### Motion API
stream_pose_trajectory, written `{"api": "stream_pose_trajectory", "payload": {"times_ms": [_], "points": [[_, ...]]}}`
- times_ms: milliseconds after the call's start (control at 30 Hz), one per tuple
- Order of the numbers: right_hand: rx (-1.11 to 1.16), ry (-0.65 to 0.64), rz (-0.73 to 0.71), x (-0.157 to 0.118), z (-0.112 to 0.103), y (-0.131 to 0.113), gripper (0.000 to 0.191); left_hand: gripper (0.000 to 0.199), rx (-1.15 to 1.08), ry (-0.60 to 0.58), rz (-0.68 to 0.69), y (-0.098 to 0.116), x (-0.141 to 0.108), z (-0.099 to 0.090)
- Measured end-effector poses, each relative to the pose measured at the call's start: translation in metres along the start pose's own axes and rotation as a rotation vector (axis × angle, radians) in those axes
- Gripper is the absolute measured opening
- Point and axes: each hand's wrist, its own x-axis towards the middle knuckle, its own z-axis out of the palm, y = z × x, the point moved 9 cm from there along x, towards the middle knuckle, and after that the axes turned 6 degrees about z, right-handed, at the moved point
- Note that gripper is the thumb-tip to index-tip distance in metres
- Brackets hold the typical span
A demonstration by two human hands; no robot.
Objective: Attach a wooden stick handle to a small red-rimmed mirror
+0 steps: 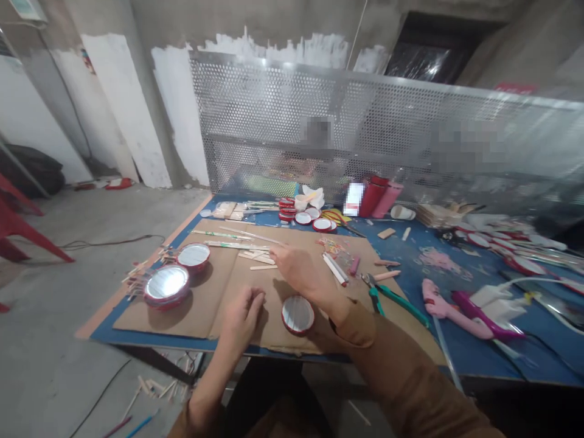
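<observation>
My right hand (292, 266) reaches over the cardboard sheet (223, 286), its fingers drawn together at the ends of a loose pile of flat wooden craft sticks (256, 258). Whatever is between those fingertips is too small to make out. Nearer the table's front edge, my left hand (243, 313) is curled with the thumb against the fingers; the inside of the grip is hidden. Between my forearms sits a round red-rimmed piece with a pale, shiny top (298, 314). Long wrapped sticks (228, 244) lie just beyond the craft sticks.
Stacked red-rimmed rounds (166, 285) stand at left. On the right lie green-handled pliers (401, 301), white tubes (335, 269), a pink glue gun (451, 313) and a cord. More rounds (322, 224) and a pink bottle (387, 199) stand before a perforated metal screen (274, 109).
</observation>
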Motion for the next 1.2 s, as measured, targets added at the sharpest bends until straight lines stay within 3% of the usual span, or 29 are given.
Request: {"api": "stream_pose_trajectory", "payload": {"times_ms": [100, 267, 433, 533, 633, 733, 867, 967, 1067, 1200], "points": [[-0.034, -0.081, 0.028, -0.033, 0.002, 0.005, 0.026, 0.022, 0.154, -0.05, 0.135, 0.016, 0.002, 0.003], [-0.031, -0.1, 0.104, -0.074, 0.002, 0.007, 0.029, 0.026, 0.256, -0.088, 0.31, 0.034, 0.002, 0.007], [-0.033, -0.116, 0.033, -0.076, -0.002, 0.001, 0.026, 0.032, 0.202, -0.138, 0.228, 0.024, -0.004, 0.009], [-0.005, -0.13, -0.084, -0.078, -0.005, -0.014, 0.023, 0.033, 0.143, -0.202, 0.161, 0.017, -0.006, 0.012], [0.029, -0.163, -0.158, -0.09, 0.002, -0.025, 0.02, 0.028, 0.14, -0.273, 0.224, 0.023, -0.006, 0.016], [0.081, -0.155, -0.042, -0.105, 0.009, -0.002, 0.02, 0.022, 0.202, -0.319, 0.311, 0.033, -0.005, 0.021], [0.164, -0.12, 0.211, -0.126, 0.013, 0.067, 0.019, 0.019, 0.347, -0.415, 0.362, 0.037, -0.006, 0.034], [0.277, -0.121, 0.273, -0.136, 0.018, 0.101, 0.019, 0.022, 0.44, -0.443, 0.387, 0.038, -0.008, 0.04], [0.357, -0.103, 0.239, -0.134, 0.019, 0.107, 0.02, 0.021, 0.509, -0.414, 0.416, 0.04, -0.008, 0.041], [0.345, -0.105, 0.173, -0.116, 0.014, 0.089, 0.022, 0.02, 0.528, -0.403, 0.423, 0.044, -0.011, 0.043]]}}
